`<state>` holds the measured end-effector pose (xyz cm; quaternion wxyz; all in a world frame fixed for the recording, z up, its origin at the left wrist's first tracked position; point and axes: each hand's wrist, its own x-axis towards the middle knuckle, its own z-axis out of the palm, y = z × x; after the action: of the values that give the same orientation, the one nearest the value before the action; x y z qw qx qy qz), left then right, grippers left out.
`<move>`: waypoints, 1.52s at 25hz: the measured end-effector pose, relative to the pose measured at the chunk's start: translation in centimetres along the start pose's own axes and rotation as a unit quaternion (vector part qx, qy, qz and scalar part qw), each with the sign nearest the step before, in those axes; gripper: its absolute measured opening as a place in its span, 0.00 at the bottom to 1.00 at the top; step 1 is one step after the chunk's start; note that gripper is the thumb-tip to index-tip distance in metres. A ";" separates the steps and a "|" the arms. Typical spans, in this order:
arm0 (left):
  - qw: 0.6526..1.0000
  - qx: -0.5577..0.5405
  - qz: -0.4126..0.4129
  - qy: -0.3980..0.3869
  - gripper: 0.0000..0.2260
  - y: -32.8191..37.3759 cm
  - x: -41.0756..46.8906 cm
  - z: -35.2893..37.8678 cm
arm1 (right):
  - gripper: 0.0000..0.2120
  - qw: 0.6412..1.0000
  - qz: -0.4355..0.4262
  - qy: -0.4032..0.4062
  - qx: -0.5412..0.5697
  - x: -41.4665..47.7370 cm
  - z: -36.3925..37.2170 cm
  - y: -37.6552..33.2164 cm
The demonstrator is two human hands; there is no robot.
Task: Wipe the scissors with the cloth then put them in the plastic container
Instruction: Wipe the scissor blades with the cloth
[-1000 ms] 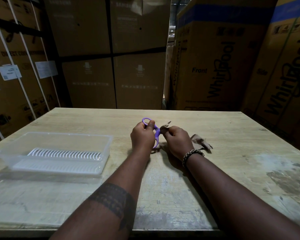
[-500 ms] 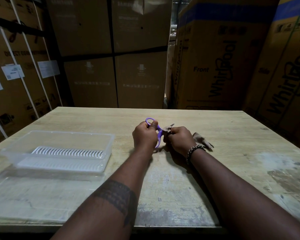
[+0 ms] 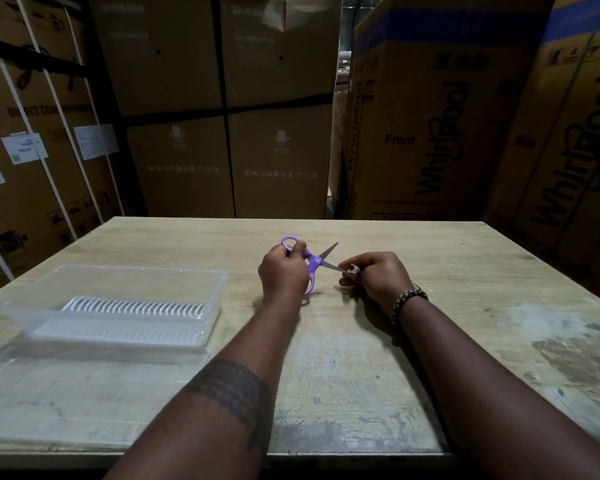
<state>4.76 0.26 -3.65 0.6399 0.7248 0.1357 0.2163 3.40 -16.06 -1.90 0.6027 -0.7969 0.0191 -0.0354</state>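
Near the desk's (image 3: 430,258) middle, well apart from every edge, the left hand (image 3: 283,271) is gripping the scissors (image 3: 315,262) by the handles, blades spread. The right hand (image 3: 378,277) is pinching the cloth (image 3: 353,270) around the lower blade. The container (image 3: 219,292) is sitting near the left edge, holding a slatted rack (image 3: 132,308).

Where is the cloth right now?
Head view, just right of centre: the cloth is bunched in the right hand, pinched around one blade of the purple scissors.
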 end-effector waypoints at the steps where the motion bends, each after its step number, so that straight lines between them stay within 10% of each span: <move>1: 1.000 -0.005 0.001 0.000 0.14 0.1 -0.1 0.0 | 0.17 0.999 0.004 0.016 0.034 -0.1 -0.3 -0.1; 10: 0.999 0.028 0.022 -0.007 0.15 -0.2 0.0 0.1 | 0.09 0.991 -0.119 0.054 -0.016 -0.2 0.6 -0.1; 19: 1.000 0.022 0.010 0.000 0.16 -0.5 0.2 0.2 | 0.05 0.863 -0.435 0.074 -0.246 -0.2 2.3 0.5; 38: 1.000 0.011 -0.009 0.002 0.16 -0.5 0.6 0.2 | 0.05 0.826 -0.389 0.079 -0.400 -0.1 1.6 1.3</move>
<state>5.36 0.46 -4.03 0.6338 0.7298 0.1462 0.2107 3.41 -14.85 -3.63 0.1636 -0.9040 -0.2325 -0.3193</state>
